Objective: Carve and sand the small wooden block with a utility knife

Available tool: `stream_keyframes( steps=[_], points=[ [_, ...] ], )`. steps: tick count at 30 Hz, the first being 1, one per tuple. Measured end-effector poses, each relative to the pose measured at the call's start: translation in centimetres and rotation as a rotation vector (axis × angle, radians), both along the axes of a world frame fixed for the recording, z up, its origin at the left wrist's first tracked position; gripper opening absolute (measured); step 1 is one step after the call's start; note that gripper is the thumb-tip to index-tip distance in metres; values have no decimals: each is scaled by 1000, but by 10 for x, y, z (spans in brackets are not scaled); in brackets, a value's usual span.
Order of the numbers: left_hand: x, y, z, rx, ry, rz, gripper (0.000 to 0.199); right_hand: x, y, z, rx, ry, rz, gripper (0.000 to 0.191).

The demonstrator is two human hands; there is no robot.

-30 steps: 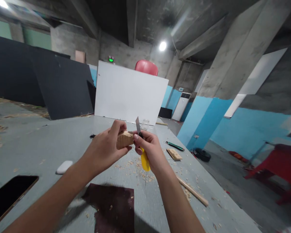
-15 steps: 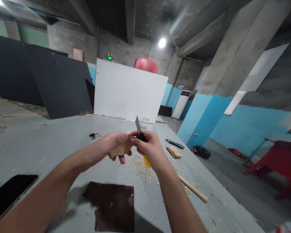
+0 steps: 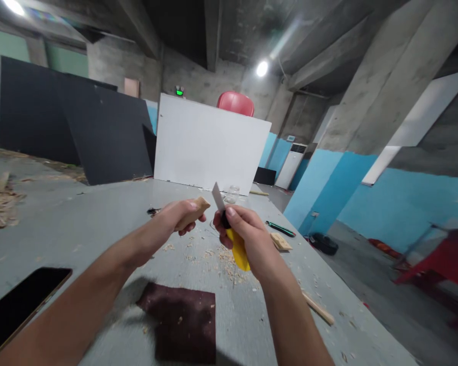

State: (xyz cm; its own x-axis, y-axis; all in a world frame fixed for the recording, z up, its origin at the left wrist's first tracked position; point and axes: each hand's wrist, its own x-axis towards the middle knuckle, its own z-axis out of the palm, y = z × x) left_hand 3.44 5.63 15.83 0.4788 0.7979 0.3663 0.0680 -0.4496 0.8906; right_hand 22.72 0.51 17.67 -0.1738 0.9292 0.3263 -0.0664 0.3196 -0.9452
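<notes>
My left hand [image 3: 174,216] is closed around a small light-brown block of wood [image 3: 194,212], its far end sticking out past my fingers. In my right hand [image 3: 247,231] is a carving knife with a yellow and black handle [image 3: 239,250]; its flat blade [image 3: 218,197] points up and away from me. Blade and wood are a short gap apart, both held above the table. Pale wood shavings [image 3: 229,262] lie scattered beneath the hands. My fingers hide part of the block.
Near me lie a dark red sheet [image 3: 187,320] and, on the left, a black phone [image 3: 26,305]. To the right are a carved wood piece [image 3: 281,242], a green-black tool [image 3: 280,229] and a wooden stick [image 3: 318,308]. A glass jar [image 3: 232,194] stands before the white board [image 3: 209,142].
My hands have moved apart: the knife has come away from the wood, and more of its yellow handle shows. The camera view has swung slightly left.
</notes>
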Motion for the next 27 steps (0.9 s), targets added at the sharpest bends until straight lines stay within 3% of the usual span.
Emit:
stream_keyframes(
  steps=[3, 6, 10, 15, 19, 27],
  points=[
    [1, -4, 2, 40, 33, -82, 29, -7, -4, -1, -75, 12, 99, 35],
    [3, -8, 3, -36, -22, -216, 14, -8, -3, -5, -109, -29, 190, 39],
    [4, -15, 7, -74, -18, -284, 27, -6, 0, -9, -137, -56, 280, 42],
    [4, -22, 15, 149, 165, -131, 24, -1, 2, -9, -177, -64, 302, 44],
    [12, -25, 11, 240, 220, -47, 26, 9, 7, -7, -162, -70, 311, 45],
    [22, -14, 1, 359, 336, 201, 40, -2, 22, -19, -86, 34, 53, 45]
  ],
)
